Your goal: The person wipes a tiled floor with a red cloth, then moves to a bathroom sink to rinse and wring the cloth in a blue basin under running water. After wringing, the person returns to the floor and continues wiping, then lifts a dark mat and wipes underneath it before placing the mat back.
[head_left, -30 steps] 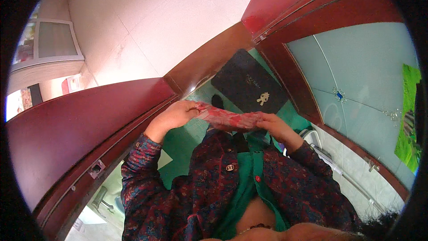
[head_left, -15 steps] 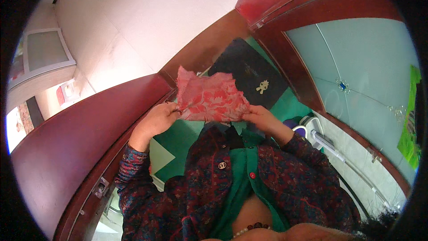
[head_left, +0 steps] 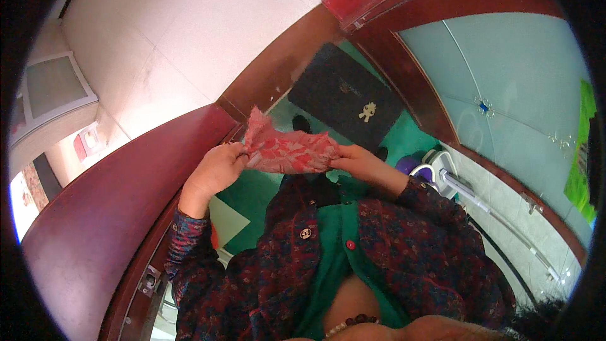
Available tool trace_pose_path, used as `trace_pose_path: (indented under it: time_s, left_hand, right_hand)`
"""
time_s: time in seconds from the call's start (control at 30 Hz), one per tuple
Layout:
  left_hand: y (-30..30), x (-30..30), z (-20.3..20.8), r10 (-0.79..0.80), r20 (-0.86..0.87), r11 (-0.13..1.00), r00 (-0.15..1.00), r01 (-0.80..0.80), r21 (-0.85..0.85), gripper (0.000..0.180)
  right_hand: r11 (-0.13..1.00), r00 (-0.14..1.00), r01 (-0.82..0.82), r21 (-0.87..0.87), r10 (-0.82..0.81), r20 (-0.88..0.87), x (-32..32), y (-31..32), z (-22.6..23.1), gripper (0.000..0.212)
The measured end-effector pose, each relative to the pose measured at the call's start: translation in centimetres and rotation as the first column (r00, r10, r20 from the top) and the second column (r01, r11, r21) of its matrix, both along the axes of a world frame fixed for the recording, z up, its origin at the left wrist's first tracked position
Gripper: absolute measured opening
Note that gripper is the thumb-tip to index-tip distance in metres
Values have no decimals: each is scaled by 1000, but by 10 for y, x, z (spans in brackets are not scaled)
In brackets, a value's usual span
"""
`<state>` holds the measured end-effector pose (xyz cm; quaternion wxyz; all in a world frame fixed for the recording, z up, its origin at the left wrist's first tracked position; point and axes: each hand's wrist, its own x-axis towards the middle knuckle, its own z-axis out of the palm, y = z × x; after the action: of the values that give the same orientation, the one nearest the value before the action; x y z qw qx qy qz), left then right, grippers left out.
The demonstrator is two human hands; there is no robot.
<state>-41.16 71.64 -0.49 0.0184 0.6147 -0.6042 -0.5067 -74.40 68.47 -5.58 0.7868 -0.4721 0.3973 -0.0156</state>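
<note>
A red and pinkish-grey patterned cloth (head_left: 290,150) with ragged edges is held up in front of my body. My left hand (head_left: 216,172) pinches its left end, with the fingers closed on the fabric. At the opposite end my right hand (head_left: 363,165) grips the cloth between thumb and fingers. Between the two hands the cloth is gathered and creased, and one corner sticks up near my left hand. My legs and feet show only in part behind it.
A dark mat (head_left: 347,91) with a small pale figure lies on the green floor (head_left: 237,192). Left of me stands a dark red door (head_left: 120,180). On the right are a frosted-glass door (head_left: 499,82) and a long-handled mop (head_left: 499,230) near a purple bucket (head_left: 407,165).
The cloth has become more bunched and lower, its spread face now folded. My hands have come slightly closer together, the right one moving left. The view has shifted a little.
</note>
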Motion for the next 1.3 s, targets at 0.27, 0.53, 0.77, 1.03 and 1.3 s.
trace_pose_path:
  time_s: [0.27,0.53,0.77,1.03,1.3]
  left_hand:
    - [-2,2,2,-27,59,999,998,25,35,19]
    - [-2,-1,-5,-29,64,999,998,30,-13,22]
    - [0,-1,-7,-59,61,998,996,59,2,22]
    - [1,-6,-4,-117,23,993,993,117,29,23]
    - [3,-9,-5,-144,8,989,990,143,23,24]
  right_hand:
    - [1000,1000,-13,18,14,-23,15,-23,-12,28]
    - [995,997,-25,95,31,-68,10,-30,-10,32]
    - [998,995,41,55,-36,-89,7,-20,-7,30]
    - [996,982,-46,72,58,-178,3,-16,1,32]
    - [997,997,22,76,-16,-78,4,-12,10,32]
